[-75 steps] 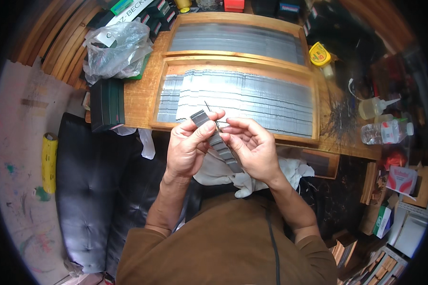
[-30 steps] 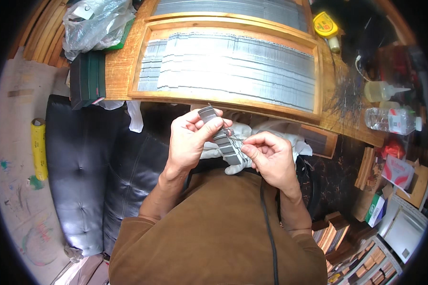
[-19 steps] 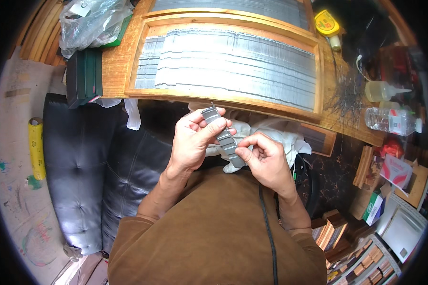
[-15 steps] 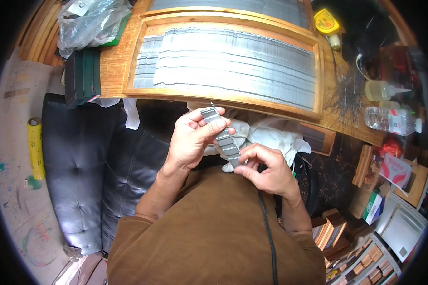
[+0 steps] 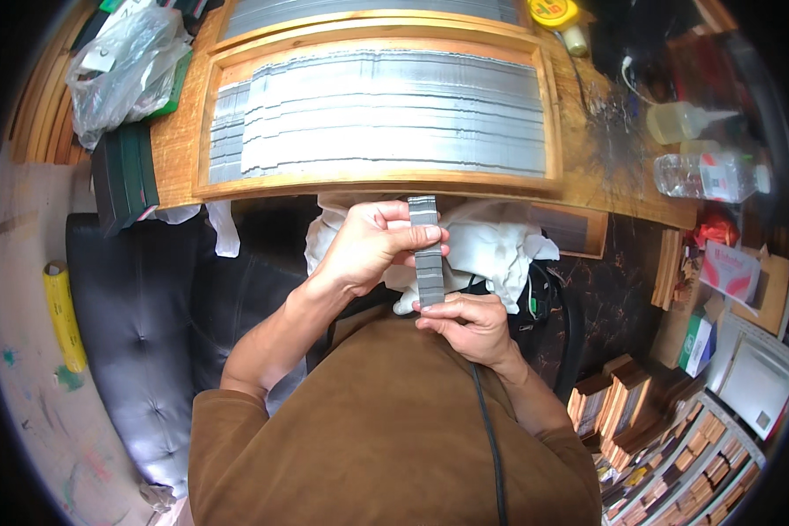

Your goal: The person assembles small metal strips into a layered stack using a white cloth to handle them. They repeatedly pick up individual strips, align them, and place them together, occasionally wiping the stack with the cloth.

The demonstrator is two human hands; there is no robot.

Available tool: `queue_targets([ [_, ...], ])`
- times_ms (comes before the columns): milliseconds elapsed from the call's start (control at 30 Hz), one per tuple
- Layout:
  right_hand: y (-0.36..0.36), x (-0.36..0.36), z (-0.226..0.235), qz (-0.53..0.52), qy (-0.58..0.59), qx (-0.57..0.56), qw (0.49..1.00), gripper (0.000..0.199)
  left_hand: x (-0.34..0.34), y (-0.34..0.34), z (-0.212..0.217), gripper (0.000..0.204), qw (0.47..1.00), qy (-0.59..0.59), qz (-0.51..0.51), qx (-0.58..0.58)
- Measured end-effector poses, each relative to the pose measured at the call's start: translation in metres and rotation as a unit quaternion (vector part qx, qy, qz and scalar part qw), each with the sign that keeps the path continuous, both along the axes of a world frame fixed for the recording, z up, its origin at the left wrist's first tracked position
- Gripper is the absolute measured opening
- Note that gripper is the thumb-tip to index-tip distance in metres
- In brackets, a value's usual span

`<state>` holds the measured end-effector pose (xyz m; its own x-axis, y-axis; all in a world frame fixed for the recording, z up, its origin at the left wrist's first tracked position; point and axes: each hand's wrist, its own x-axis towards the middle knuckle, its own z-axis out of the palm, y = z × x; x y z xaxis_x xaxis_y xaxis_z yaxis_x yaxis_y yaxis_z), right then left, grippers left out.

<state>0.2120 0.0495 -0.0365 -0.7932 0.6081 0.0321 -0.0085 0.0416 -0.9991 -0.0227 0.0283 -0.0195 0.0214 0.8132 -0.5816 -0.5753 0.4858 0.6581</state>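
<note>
Just in front of the table's edge, a narrow grey strip (image 5: 428, 272) with lighter crosswise bands stands nearly upright between my hands. My left hand (image 5: 366, 247) pinches its upper part, thumb across the face and fingers behind. The thumb and fingers of my right hand (image 5: 473, 328) close on its lower end. Beyond them on the table, a wooden-framed tray (image 5: 203, 131) holds packed rows of thin grey pieces (image 5: 386, 114) with similar bands. White cloth (image 5: 491, 250) lies behind and below the hands.
A second framed tray (image 5: 368, 19) sits farther back. To the right are a yellow tape measure (image 5: 552, 12), a squeeze bottle (image 5: 675, 123) and a clear plastic bottle (image 5: 697, 177). A plastic bag (image 5: 127, 74) lies at the left. A black tufted seat (image 5: 140, 351) stands below.
The strip has turned from slanted to nearly upright, both hands still on it. My right hand has moved slightly left and down. The view has shifted, so the table appears farther left.
</note>
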Motion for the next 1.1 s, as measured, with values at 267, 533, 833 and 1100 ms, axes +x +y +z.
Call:
queue_targets([
  [267, -0.005, -0.015, 0.002, -0.042, 0.007, 0.028, 0.999, 0.016, -0.005, 0.004, 0.015, 0.038, 0.998, 0.02, -0.057, -0.014],
  [533, -0.013, -0.018, 0.004, -0.06, -0.01, 0.052, 0.997, 0.017, -0.008, 0.005, 0.008, 0.034, 0.996, 0.035, -0.082, -0.006],
  [833, 0.036, -0.006, 0.041, -0.064, -0.067, 0.084, 0.992, 0.014, 0.0, -0.001, 0.012, 0.047, 0.998, 0.039, -0.051, 0.011],
  [1100, 0.064, -0.019, 0.026, 0.053, 0.429, -0.446, 0.784, 0.07, 0.026, -0.029, 0.024, 0.05, 0.995, 0.06, -0.012, 0.078],
])
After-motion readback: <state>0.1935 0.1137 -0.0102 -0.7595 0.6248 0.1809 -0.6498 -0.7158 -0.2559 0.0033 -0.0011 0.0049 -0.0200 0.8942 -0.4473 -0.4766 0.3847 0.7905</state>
